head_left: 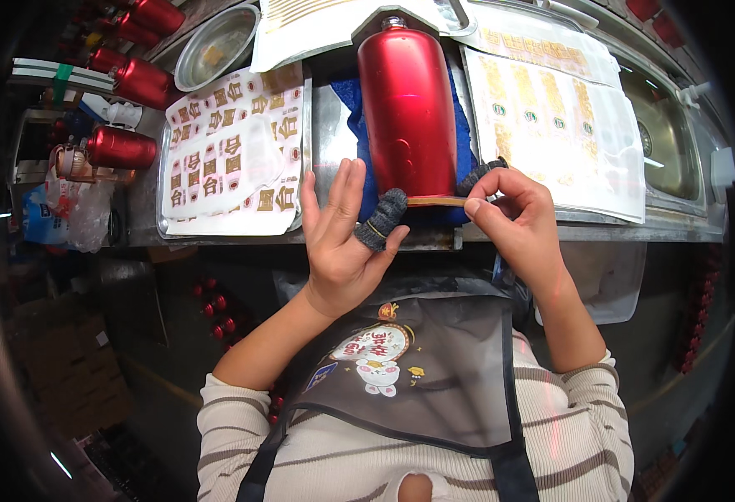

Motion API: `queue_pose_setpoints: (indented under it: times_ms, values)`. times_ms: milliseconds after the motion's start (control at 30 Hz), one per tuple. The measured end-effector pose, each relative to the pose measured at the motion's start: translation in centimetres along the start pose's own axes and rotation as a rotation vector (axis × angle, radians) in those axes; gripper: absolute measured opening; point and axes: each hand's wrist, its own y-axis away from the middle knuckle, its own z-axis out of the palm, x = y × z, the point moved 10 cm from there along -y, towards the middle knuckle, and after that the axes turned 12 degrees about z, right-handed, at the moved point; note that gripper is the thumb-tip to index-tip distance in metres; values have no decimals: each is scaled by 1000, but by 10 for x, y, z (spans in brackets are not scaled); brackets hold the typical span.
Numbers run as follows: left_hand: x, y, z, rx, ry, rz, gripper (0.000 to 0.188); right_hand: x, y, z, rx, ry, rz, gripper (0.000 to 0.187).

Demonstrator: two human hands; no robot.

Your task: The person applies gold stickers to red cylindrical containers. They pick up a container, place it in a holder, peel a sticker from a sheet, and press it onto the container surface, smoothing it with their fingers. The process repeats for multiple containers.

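Note:
A large glossy red bottle (409, 109) lies on a blue cloth (350, 105), its neck away from me and its base toward me. Along the base edge runs a thin gold-brown strip (436, 202). My left hand (334, 251) has its fingers spread, and the index finger, in a grey knitted finger cover, touches the strip's left end. The thumb stands apart below it. At the strip's right end, my right hand (522, 213) pinches it between thumb and finger. A grey finger cover also shows on the right hand, beside the bottle.
Sheets of gold-and-red decals (217, 180) lie on the left tray; more gold decal sheets (543, 109) lie on the right. A metal bowl (217, 48) stands at the back left, a metal basin (664, 138) at far right. Several red bottles (122, 148) stand on the left.

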Motion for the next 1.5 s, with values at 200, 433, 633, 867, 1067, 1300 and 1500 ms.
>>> queue_pose_setpoints:
  times_ms: [200,433,633,867,1067,1300,1500]
  values:
    - [10,-20,0,-39,-63,90,40,6,-5,1,-20,-27,43,7]
    - [26,-54,12,-17,-204,172,29,10,-8,3,24,1,-39,5]
    - [-15,-27,5,110,83,-93,61,5,-8,6,24,-9,-53,5]
    - [-15,21,0,31,100,-174,54,-23,12,16,196,249,-198,41]
    - [-7,25,13,26,86,-147,38,-38,15,37,480,543,-401,56]
    - [-5,21,12,42,77,-104,37,-30,8,34,377,402,-319,51]
    - [1,9,8,45,28,-51,37,-29,8,32,336,351,-364,42]
